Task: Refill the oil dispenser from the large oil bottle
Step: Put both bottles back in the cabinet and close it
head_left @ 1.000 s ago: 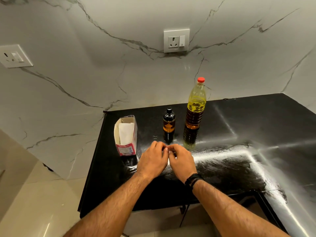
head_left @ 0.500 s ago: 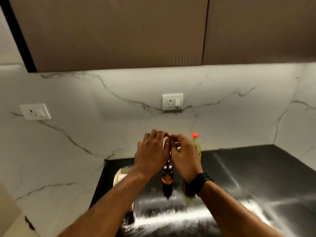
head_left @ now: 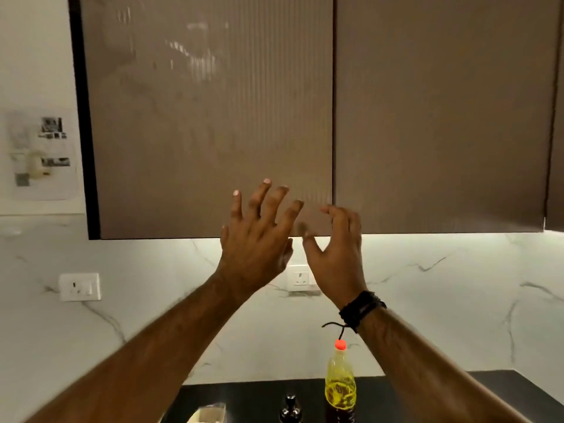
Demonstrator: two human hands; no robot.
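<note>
The large oil bottle (head_left: pixel 340 389), clear plastic with yellow oil and a red cap, stands on the black counter (head_left: pixel 259 398) at the bottom edge of the head view. Just left of it only the dark top of the small oil dispenser (head_left: pixel 290 407) shows. Both hands are raised high above them, in front of the wall cabinet. My left hand (head_left: pixel 254 239) has its fingers spread and holds nothing. My right hand (head_left: pixel 334 251), with a black wristband, is beside it with fingers curved and apart, also empty.
Brown ribbed cabinet doors (head_left: pixel 213 117) fill the upper view. A marble backsplash carries one socket (head_left: pixel 80 286) at the left and another socket (head_left: pixel 300 279) behind my hands. The top of a carton (head_left: pixel 210 413) peeks in at the bottom left of the counter.
Both hands rose from the counter to cabinet height and went from pinched together to spread apart. The camera tilted upward, so the bottles dropped to the frame's bottom edge.
</note>
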